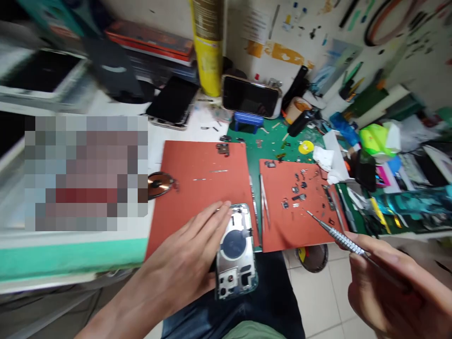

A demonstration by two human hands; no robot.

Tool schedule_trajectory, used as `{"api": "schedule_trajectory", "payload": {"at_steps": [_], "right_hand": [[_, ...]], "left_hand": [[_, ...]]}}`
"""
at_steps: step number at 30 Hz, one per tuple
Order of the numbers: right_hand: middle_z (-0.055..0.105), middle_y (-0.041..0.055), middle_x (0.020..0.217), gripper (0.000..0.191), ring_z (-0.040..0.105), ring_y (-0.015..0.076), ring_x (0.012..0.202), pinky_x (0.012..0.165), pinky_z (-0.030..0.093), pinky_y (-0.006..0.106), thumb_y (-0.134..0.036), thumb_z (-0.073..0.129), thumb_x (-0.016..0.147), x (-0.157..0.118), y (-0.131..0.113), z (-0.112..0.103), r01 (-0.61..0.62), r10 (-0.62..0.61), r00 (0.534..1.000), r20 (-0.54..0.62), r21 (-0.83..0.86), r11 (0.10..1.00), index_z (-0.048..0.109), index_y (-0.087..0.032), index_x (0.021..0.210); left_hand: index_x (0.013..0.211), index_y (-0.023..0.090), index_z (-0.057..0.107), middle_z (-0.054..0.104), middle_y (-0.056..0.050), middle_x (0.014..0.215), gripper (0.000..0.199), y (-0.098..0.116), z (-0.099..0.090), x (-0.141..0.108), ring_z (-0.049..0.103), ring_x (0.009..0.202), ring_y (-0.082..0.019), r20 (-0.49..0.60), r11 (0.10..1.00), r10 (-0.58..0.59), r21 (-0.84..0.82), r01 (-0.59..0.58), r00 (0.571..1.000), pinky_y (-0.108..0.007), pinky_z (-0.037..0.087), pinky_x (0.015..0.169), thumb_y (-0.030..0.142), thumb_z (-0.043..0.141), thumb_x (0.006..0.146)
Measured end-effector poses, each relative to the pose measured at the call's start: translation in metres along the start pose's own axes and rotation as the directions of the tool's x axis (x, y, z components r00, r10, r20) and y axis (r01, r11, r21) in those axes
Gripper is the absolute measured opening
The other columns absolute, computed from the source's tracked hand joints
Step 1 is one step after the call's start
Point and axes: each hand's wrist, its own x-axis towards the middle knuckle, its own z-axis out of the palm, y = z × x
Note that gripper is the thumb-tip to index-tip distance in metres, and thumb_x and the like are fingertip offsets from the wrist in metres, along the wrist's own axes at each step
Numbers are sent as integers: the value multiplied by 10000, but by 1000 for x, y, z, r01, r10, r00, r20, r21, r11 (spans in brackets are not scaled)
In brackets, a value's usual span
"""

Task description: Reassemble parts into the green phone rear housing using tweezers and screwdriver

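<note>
My left hand (192, 256) grips a phone's back housing (249, 245) by its left edge, the fingers over the edge and the thumb low behind it. The housing's inner side faces up, with a dark round pad in the middle and camera openings at the near end. It is held over the front edge of the left red mat (197, 197). In my right hand (388, 282) is a thin metal pick (341, 238) with a knurled handle. Its fine tip points up and left above the right red mat (289, 230), near several small phone parts (300, 197).
Tweezers (264, 202) lie on the right mat's left side. A copper-coloured coil (160, 185) rests at the left mat's edge. Behind stand a phone (250, 96) on a blue stand and a yellow can (208, 52). Tools and bags crowd the right. A blurred block covers the left.
</note>
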Motion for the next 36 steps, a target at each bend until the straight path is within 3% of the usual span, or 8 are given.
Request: {"api": "schedule_trajectory", "payload": {"at_steps": [2, 5, 8, 13, 22, 27, 32, 36], "right_hand": [[850, 141, 1184, 486, 860, 229, 825, 638, 726, 321, 9, 739, 962, -22, 0, -9, -165, 160, 984, -74, -73, 984, 695, -169, 1413], [852, 58, 1048, 294, 864, 206, 801, 758, 755, 337, -97, 796, 983, -54, -1, -5, -621, 614, 721, -322, 94, 778, 738, -206, 1250], [852, 62, 1059, 248, 872, 209, 817, 781, 757, 327, -178, 832, 983, -75, 1, 4, -718, 719, 604, -344, 157, 678, 737, -213, 1210], [847, 70, 1090, 223, 878, 220, 852, 798, 757, 338, -251, 833, 997, -76, 13, 17, -732, 759, 573, -307, 225, 643, 743, -230, 1200], [858, 70, 1041, 241, 870, 207, 808, 761, 740, 298, -263, 878, 955, -71, 7, 18, -747, 808, 495, -319, 319, 584, 757, -214, 1158], [861, 75, 954, 334, 863, 213, 780, 761, 731, 276, -263, 973, 842, -62, -14, 23, -744, 876, 371, -307, 465, 479, 776, -191, 1101], [834, 56, 784, 380, 792, 219, 547, 589, 710, 322, -331, 1009, 804, -46, -30, 58, -778, 947, 322, -11, 567, 271, 754, -201, 1053], [740, -1, 655, 382, 727, 180, 493, 521, 644, 276, -416, 990, 827, -29, -41, 90, -790, 959, 262, 107, 594, 150, 735, -193, 1004]], "left_hand": [[1779, 59, 212, 422, -216, 1793, 1067, 0, 6, -4, 486, 1614, -428, -46, 1000, -15, -22, 14, 999, -575, 413, 1340, 210, 600, 797], [1816, 174, 157, 271, -131, 1871, 1076, 4, 12, -7, 409, 1667, -429, -39, 997, -47, -67, 44, 998, -601, 285, 1411, 273, 607, 844], [1819, 254, 185, 225, -84, 1889, 986, 8, 14, -8, 398, 1672, -435, -44, 992, -75, -100, 70, 996, -624, 237, 1426, 390, 609, 940], [1800, 188, 283, 283, -114, 1871, 981, 6, 15, -7, 338, 1705, -411, -154, 998, 19, -52, -28, 988, -522, 170, 1457, 750, 516, 1030], [1784, 106, 299, 350, -174, 1836, 951, 6, 11, -3, 335, 1702, -426, -168, 999, 30, -12, -33, 985, -522, 170, 1457, 577, 663, 1042], [1740, 54, 373, 508, -218, 1738, 1058, 6, -1, -12, 306, 1703, -462, -100, 997, 54, -55, -59, 994, -610, 258, 1412, 772, 630, 1007], [1488, 158, 639, 784, -121, 1321, 372, 9, -15, -11, 735, 1249, -241, -206, 922, -143, -385, 54, 968, -379, 623, 1069, 225, 656, 1123], [1387, 182, 672, 803, -77, 1180, 268, 8, -17, -1, 777, 1047, -194, -193, 851, -173, -523, 48, 966, -296, 643, 847, 191, 653, 1120]]}}
